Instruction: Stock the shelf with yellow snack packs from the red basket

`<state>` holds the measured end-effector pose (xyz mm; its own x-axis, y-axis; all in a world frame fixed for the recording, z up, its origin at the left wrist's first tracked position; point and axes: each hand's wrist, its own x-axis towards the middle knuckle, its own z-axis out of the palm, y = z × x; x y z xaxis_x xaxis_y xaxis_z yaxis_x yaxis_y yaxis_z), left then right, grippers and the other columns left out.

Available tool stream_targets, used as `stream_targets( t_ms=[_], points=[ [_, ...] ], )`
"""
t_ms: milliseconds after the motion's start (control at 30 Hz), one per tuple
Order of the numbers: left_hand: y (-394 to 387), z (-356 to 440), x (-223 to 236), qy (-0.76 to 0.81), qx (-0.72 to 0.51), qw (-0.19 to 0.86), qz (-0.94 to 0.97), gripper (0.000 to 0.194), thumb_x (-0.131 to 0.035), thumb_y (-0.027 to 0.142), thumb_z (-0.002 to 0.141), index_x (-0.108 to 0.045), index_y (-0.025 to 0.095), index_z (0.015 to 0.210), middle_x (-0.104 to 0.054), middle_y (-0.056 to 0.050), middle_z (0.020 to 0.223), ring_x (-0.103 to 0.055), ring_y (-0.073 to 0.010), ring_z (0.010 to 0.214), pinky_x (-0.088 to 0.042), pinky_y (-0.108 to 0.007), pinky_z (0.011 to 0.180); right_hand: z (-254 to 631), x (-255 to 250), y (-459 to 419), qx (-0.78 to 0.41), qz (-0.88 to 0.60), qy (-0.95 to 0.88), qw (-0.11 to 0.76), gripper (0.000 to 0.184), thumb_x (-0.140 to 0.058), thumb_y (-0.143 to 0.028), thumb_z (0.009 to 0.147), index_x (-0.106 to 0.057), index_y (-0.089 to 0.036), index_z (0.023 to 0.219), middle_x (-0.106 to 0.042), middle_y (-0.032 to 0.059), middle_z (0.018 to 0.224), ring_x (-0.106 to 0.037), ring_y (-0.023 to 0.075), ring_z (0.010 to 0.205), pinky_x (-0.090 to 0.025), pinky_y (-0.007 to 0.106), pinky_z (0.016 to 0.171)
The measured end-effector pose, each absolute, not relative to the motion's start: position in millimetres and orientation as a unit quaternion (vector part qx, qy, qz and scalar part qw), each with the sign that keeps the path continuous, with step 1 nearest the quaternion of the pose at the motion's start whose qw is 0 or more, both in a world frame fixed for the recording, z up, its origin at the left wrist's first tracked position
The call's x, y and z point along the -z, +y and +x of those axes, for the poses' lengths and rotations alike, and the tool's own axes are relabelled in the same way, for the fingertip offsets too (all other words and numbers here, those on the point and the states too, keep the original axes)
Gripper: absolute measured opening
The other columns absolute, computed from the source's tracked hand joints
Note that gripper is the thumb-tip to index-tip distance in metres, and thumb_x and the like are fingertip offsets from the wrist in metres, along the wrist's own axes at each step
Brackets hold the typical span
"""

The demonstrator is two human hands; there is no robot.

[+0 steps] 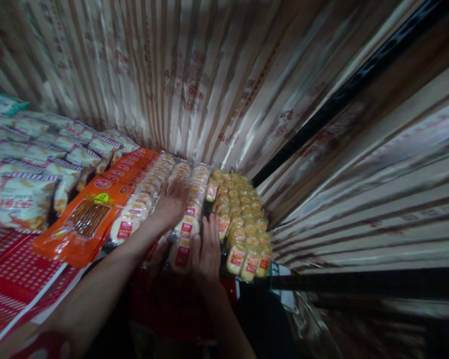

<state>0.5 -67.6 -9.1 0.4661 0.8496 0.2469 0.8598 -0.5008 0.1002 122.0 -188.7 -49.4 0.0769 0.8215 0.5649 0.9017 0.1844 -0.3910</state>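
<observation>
My left hand (172, 203) reaches forward and lies over the rows of clear-wrapped round white crackers (187, 227), its fingers stretched and partly lost in shadow. Closer to me, my right hand (208, 252) has its fingers extended and pointing away. It rests between those white packs and the rows of small yellow wrapped packs (247, 232), with its fingertips by a yellow pack. Neither hand is closed around anything. Another row of white cracker packs (138, 204) runs to the left of my left hand.
Orange snack bags (88, 219) with a clear window lie further left, beside many white snack bags (26, 197). A red perforated basket (18, 279) stands at the lower left. Pleated printed curtain (194, 75) hangs behind, with a dark pole (322, 114) slanting at right.
</observation>
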Motion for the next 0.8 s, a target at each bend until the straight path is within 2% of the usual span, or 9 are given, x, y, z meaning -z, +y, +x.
stream_targets(
  t_ms=[133, 267, 433, 633, 800],
  points=[
    [-63, -10, 9, -0.531, 0.146, 0.007, -0.834, 0.045, -0.034, 0.032, 0.093, -0.046, 0.017, 0.134, -0.041, -0.014, 0.144, -0.026, -0.0300, 0.138, -0.021, -0.050, 0.111, 104, 62, -209, 0.086, -0.615, -0.724, 0.300, 0.047, -0.041, -0.026, 0.093, -0.041, -0.009, 0.137, -0.031, 0.0194, 0.148, -0.013, 0.0315, 0.142, -0.032, 0.054, 0.106],
    [-60, -12, 14, -0.536, 0.154, 0.006, -0.830, 0.045, -0.033, 0.035, 0.094, -0.047, 0.018, 0.133, -0.044, -0.014, 0.141, -0.029, -0.0291, 0.137, -0.022, -0.049, 0.111, 93, 63, -203, 0.097, -0.629, -0.727, 0.257, 0.048, -0.044, -0.025, 0.091, -0.041, -0.012, 0.137, -0.027, 0.0190, 0.150, -0.014, 0.0318, 0.142, -0.031, 0.053, 0.106],
    [-60, -10, 18, -0.540, 0.154, 0.002, -0.828, 0.045, -0.034, 0.035, 0.094, -0.047, 0.017, 0.133, -0.043, -0.015, 0.141, -0.030, -0.0304, 0.137, -0.023, -0.049, 0.110, 94, 66, -187, 0.112, -0.630, -0.727, 0.247, 0.045, -0.044, -0.029, 0.092, -0.044, -0.014, 0.135, -0.029, 0.0183, 0.149, -0.017, 0.0292, 0.141, -0.027, 0.052, 0.108],
    [-59, -10, 12, -0.537, 0.178, 0.007, -0.825, 0.045, -0.035, 0.035, 0.093, -0.047, 0.018, 0.133, -0.045, -0.014, 0.140, -0.031, -0.0309, 0.136, -0.023, -0.051, 0.110, 98, 68, -180, 0.101, -0.640, -0.725, 0.236, 0.047, -0.040, -0.032, 0.094, -0.042, -0.013, 0.137, -0.027, 0.0178, 0.150, -0.013, 0.0285, 0.142, -0.025, 0.051, 0.109],
    [-82, -17, -1, -0.535, 0.227, 0.018, -0.814, 0.046, -0.036, 0.031, 0.093, -0.043, 0.016, 0.136, -0.039, -0.016, 0.144, -0.023, -0.0301, 0.139, -0.021, -0.051, 0.111, 100, 65, -182, 0.082, -0.635, -0.726, 0.250, 0.050, -0.038, -0.036, 0.094, -0.041, -0.012, 0.138, -0.026, 0.0191, 0.150, -0.012, 0.0284, 0.142, -0.023, 0.050, 0.109]
  ],
)
